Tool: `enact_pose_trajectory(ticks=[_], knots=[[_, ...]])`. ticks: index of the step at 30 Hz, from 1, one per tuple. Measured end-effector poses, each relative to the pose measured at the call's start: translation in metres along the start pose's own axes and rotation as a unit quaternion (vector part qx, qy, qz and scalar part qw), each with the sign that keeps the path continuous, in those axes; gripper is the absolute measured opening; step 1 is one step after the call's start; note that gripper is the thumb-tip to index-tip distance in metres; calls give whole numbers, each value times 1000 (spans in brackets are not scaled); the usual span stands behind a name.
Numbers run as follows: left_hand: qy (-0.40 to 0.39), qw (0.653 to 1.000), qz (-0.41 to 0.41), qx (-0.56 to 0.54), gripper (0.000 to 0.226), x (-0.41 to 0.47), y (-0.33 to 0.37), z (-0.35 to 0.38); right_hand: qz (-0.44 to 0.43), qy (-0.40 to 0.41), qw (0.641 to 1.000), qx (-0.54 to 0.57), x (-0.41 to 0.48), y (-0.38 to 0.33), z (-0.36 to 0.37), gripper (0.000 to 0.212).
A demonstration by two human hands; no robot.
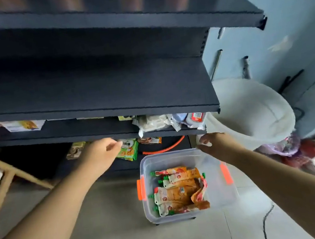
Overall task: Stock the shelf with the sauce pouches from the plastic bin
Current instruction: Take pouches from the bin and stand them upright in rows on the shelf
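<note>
entry: shelf restocking, pick-up step (judged); no pouch is seen in either hand. sauce pouches (178, 192): orange and white with green caps, heaped flat in the plastic bin (220, 193), mostly toward its left wall. plastic bin: clear, orange latches, no lid on, standing on the floor (117, 226) just in front of the right end of the shelf's lowest tier. shelf (87, 84): dark metal, several tiers; the tier below the broad middle one carries mixed packets along its front edge. left hand (101, 153): arm stretched forward, hand at the front edge of a lower tier, fingers loosely curled with the thumb near the forefinger, gripping nothing that shows, just beside a green packet (129, 150). right hand (213, 142): arm stretched forward over the bin's far right corner, fingers curled at a small white shape; whether they pinch it or merely lie in front of it cannot be told. next move (judged): lower a hand into the bin, take a pouch by its body rather than its cap, lift it clear of the wall, then carry it up to a tier and set it near the front edge.
</note>
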State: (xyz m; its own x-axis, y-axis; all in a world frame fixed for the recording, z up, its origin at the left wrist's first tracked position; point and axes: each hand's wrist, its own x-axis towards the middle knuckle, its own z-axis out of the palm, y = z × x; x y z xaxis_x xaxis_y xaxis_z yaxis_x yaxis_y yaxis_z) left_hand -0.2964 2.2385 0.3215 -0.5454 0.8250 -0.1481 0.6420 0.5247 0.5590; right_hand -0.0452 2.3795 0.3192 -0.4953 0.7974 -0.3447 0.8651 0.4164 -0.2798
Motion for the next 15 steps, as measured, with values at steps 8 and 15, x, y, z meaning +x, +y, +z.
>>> enact_pose_trajectory(ticks=[8,15], knots=[[-43,989,-126,-62,24,-22,-19,152,-14,-128,992,-11,91,73,100,34],[-115,980,-150,-68,38,-33,-49,287,140,-213,966,37,130,145,236,37]])
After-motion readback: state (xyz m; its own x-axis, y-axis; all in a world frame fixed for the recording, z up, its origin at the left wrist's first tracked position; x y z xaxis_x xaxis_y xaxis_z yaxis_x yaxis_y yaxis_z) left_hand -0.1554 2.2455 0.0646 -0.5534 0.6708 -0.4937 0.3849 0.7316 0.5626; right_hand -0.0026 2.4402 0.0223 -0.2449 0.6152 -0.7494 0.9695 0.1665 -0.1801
